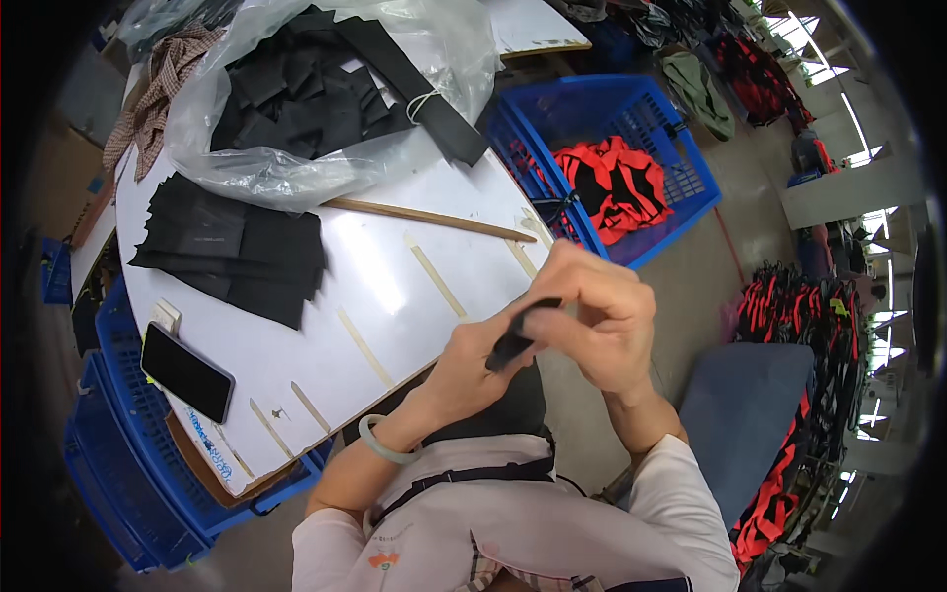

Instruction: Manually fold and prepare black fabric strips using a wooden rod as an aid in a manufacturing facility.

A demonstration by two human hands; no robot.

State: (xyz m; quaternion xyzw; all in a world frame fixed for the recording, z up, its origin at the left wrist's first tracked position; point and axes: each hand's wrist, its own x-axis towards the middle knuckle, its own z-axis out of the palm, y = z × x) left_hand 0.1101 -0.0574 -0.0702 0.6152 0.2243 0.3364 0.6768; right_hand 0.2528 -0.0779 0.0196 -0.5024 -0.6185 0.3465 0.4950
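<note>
My left hand (pixel 464 370) and my right hand (pixel 597 316) meet in front of me, just past the near edge of the white table (pixel 365 276). Between them is a small black fabric piece (pixel 510 340), pinched by the fingers of both hands. Its full shape is hidden by the fingers. On the table to the left lies a fanned stack of black fabric pieces (pixel 232 247). Behind it, a clear plastic bag (pixel 187 128) lies open around many loose black fabric pieces (pixel 296 99).
A wooden stick (pixel 434 219) lies across the table, and a phone (pixel 187 372) rests near its left edge. At the right stands a blue crate (pixel 641 252) with red and black fabric. More blue crates (pixel 128 493) are at lower left. Garments (pixel 799 345) hang far right.
</note>
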